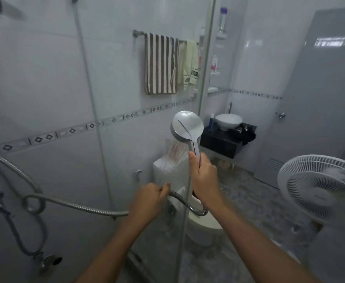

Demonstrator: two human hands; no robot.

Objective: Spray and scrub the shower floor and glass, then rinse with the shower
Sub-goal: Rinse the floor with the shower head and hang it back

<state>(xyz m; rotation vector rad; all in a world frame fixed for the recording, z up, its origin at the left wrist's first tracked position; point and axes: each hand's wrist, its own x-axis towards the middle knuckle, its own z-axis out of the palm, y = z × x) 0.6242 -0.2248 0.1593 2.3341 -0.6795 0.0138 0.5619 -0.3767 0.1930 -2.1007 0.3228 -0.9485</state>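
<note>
— What's closest to the camera?

— Two bare forearms reaching forward. The left hand [149,198] is clenched around the metal hose [81,206], which runs out to the left in a loop and also curves right, under the other wrist.

— And the right?

— The right hand [203,176] grips the handle of the shower head [187,126], thumb up along the stem. The round head is upright above the fist, its chrome back toward the camera, and water streams from its face down and to the left onto the glass panel [126,164].

— Where does the glass stand?

— Right in front of the hands; its edge [205,78] runs up just right of the shower head. Through it shows a white toilet [200,227], with the cistern where the spray lands.

— To the side?

— A white fan [320,184] at the right, near the arm.

— Farther off?

— A striped towel [161,63] hangs on a rail on the tiled wall, a pale cloth beside it. Beyond, a white basin [228,121] sits on a dark counter, and a grey door [320,88] stands at the far right.
</note>
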